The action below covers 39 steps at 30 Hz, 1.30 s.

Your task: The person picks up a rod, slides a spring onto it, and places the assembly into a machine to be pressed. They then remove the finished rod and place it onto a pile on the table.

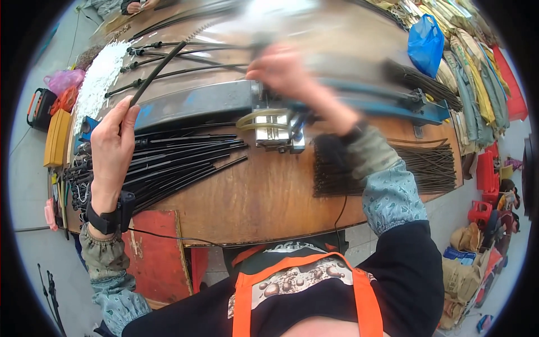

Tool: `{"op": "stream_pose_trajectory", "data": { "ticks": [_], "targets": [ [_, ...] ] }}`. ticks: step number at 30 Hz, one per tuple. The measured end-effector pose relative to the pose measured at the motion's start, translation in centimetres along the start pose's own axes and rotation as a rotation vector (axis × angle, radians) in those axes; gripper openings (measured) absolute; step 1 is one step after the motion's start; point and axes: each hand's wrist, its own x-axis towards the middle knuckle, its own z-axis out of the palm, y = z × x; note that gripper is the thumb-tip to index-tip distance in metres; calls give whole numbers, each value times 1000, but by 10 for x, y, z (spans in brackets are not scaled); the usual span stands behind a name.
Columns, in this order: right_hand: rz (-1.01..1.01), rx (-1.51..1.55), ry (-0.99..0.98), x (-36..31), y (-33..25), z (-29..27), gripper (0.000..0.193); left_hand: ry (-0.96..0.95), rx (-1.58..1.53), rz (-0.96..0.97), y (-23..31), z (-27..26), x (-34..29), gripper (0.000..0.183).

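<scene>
My left hand (114, 137) is closed on a thin black tube-like cable (159, 71), held slanting up and away over the work table. A coil spring (197, 32) shows at its far end. My right hand (281, 67) is smeared by motion above the long metal rail, and a dark blurred shape lies just beyond it. Whether its fingers hold anything cannot be made out. Below it, a small metal clamp block (272, 130) with a yellowish hose is mounted on the rail. Several black cables with end fittings (182, 163) lie beside my left wrist.
On the right of the wooden table (269, 196) lies a bundle of dark cables (424, 168). White small pieces (104, 73) are heaped at the left. A blue plastic bag (425, 45) sits by stacked sacks at the far right. Another person's hand (135, 7) shows at the top left.
</scene>
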Motion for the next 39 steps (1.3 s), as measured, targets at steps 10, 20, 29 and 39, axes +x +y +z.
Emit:
{"op": "stream_pose_trajectory", "data": {
  "ticks": [10,20,29,39],
  "targets": [
    [131,150,51,2,-5,-6,15,0,-71,-25,0,18,4,25],
    [-4,-195,-345,17,-19,6,15,-25,-46,-8,1,21,8,24],
    [72,-584,-131,-93,30,-114,3,-230,172,192,-20,65,9,15],
    [272,-500,-78,-131,27,-155,9,-253,-71,327,46,145,59,20]
  ]
}}
